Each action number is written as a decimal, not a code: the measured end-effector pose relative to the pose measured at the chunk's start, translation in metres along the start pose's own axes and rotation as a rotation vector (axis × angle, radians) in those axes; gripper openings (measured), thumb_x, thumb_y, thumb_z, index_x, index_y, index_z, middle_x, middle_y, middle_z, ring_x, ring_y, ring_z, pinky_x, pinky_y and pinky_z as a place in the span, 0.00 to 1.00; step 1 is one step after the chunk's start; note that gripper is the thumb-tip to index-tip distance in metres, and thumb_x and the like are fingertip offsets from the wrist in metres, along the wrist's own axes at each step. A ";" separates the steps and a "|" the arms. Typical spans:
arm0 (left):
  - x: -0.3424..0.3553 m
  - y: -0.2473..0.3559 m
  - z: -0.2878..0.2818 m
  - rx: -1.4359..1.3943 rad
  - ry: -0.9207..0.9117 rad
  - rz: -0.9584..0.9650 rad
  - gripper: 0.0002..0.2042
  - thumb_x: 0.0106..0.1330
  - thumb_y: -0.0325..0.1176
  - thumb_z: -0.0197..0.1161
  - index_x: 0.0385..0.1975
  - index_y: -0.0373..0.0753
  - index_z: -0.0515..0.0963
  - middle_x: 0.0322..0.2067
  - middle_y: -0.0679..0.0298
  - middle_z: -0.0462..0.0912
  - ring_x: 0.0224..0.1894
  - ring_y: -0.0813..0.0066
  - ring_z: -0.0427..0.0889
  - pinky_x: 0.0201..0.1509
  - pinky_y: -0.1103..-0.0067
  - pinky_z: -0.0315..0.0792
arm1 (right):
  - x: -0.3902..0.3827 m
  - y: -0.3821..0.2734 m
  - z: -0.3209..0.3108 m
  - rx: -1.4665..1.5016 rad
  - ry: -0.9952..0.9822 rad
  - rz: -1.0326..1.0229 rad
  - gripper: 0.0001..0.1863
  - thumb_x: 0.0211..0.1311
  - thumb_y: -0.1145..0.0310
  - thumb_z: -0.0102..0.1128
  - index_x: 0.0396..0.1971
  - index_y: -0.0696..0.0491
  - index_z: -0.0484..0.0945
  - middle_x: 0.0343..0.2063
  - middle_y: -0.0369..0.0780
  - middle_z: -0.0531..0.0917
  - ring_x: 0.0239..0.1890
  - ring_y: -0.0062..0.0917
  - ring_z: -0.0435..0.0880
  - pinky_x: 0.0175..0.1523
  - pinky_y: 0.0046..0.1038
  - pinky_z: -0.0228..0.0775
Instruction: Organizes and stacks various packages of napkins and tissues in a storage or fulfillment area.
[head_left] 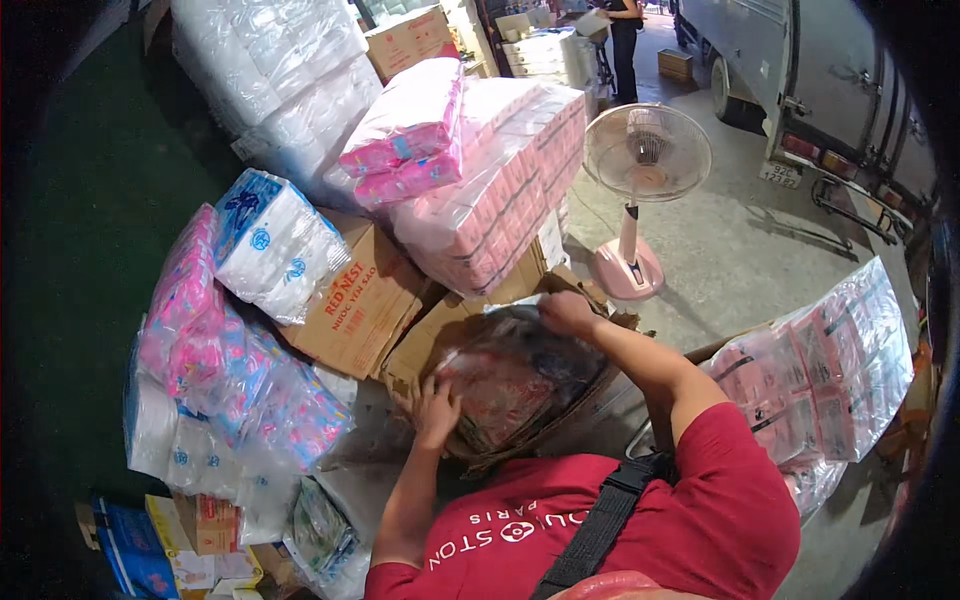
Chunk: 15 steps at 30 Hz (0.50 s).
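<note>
The left hand [436, 412] has its fingers loosely spread, tips resting on the left part of a clear plastic bag [498, 388] with reddish contents. The bag sits between both hands' fingers, inside an open cardboard box [412, 358]. The right hand [567, 314] is curled at the bag's far right edge; whether its fingers pinch the plastic, I cannot tell. Beyond the left fingers stands a printed brown carton [372, 298]. Past the right fingers are a plastic-wrapped pink bundle [485, 215] and a pink pedestal fan [650, 172]; well to their right lie shrink-wrapped pink packs [815, 365].
</note>
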<state>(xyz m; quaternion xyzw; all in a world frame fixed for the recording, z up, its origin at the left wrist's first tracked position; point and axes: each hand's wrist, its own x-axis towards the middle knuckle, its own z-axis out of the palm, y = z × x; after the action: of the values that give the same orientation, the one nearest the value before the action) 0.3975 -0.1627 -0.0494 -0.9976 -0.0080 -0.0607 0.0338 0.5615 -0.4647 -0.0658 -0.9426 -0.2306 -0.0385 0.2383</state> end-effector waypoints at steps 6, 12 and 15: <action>0.023 0.062 -0.047 -0.618 0.074 0.198 0.30 0.57 0.50 0.60 0.58 0.43 0.64 0.59 0.50 0.59 0.59 0.47 0.59 0.62 0.61 0.54 | 0.003 -0.080 -0.076 0.419 0.320 0.032 0.15 0.49 0.58 0.56 0.25 0.58 0.77 0.23 0.51 0.78 0.29 0.46 0.78 0.34 0.40 0.69; 0.020 0.081 -0.106 -1.113 0.061 0.358 0.49 0.53 0.59 0.61 0.63 0.30 0.44 0.56 0.45 0.60 0.59 0.56 0.62 0.59 0.69 0.59 | -0.010 -0.140 -0.093 0.668 0.466 -0.006 0.16 0.54 0.62 0.58 0.34 0.60 0.77 0.21 0.46 0.80 0.24 0.25 0.82 0.31 0.27 0.71; 0.017 0.085 -0.128 -1.208 0.092 0.400 0.46 0.54 0.49 0.64 0.63 0.29 0.44 0.55 0.47 0.62 0.58 0.59 0.65 0.57 0.71 0.61 | -0.019 -0.158 -0.103 0.730 0.441 -0.054 0.15 0.55 0.64 0.59 0.36 0.61 0.76 0.20 0.45 0.79 0.25 0.23 0.82 0.31 0.26 0.71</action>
<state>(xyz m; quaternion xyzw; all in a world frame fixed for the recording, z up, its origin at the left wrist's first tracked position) 0.4006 -0.2559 0.0736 -0.8193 0.2156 -0.0898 -0.5237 0.4765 -0.3970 0.0896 -0.7592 -0.1970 -0.1610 0.5990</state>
